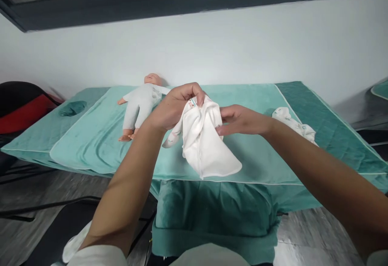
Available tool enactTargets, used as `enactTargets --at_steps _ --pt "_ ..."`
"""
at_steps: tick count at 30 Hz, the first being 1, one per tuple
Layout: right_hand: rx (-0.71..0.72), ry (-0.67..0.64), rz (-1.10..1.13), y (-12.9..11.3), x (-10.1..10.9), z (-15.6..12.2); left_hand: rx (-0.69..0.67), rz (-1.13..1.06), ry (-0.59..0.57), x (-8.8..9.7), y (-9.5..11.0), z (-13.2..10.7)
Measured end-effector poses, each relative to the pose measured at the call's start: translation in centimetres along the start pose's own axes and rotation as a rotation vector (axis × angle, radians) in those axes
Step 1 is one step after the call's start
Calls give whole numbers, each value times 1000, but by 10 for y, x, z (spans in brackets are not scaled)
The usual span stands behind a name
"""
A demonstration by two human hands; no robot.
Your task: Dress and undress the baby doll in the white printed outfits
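Observation:
My left hand (178, 104) is closed on the top edge of a small white garment (203, 144), holding it up above the teal-covered table (257, 157). My right hand (239, 119) pinches the same garment from the right side. The cloth hangs down between both hands. A baby doll (141, 102) in a pale grey suit lies on its back at the far left of the table, beyond my left hand.
Another crumpled white garment (292, 123) lies on the table's right part. A teal towel (91, 136) covers the table, with a face hole (72, 108) at the left end. A black and red seat (21, 104) stands at far left. The wall is right behind.

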State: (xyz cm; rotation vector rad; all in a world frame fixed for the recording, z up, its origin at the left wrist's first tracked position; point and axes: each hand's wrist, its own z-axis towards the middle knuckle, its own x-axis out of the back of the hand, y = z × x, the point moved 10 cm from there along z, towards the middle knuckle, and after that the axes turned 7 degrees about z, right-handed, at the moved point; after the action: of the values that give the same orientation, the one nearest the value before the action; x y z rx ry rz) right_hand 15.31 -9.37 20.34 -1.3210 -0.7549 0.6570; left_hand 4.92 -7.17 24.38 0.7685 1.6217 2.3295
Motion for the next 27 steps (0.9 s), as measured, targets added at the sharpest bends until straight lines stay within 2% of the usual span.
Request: enactTargets --at_steps 2,4,6,8,11,14,16,19,22,27 --pt "52 202 -77 -9 16 3 39 31 115 12 -8 0" --pt "116 470 -209 -21 37 0 85 64 234 19 -14 -2" --pt "155 678 -366 -33 50 -8 82 135 257 11 -14 -3" --pt "170 772 -533 -42 52 -11 44 293 246 -3 -7 -3" --pt "187 787 -840 -57 45 -13 -30 636 356 -11 10 -6" --pt "175 797 -1125 -68 41 -20 -102 917 527 -6 27 -12" --pt "150 816 -1255 -72 41 -26 -122 1010 595 -1 33 -14" --pt "137 821 -1353 -75 38 -32 -128 1052 626 1 35 -13" --pt "156 833 -1320 -75 41 -36 -135 1036 635 -1 35 -13" --pt "134 907 -1309 -63 72 -51 -130 934 649 8 27 -18"
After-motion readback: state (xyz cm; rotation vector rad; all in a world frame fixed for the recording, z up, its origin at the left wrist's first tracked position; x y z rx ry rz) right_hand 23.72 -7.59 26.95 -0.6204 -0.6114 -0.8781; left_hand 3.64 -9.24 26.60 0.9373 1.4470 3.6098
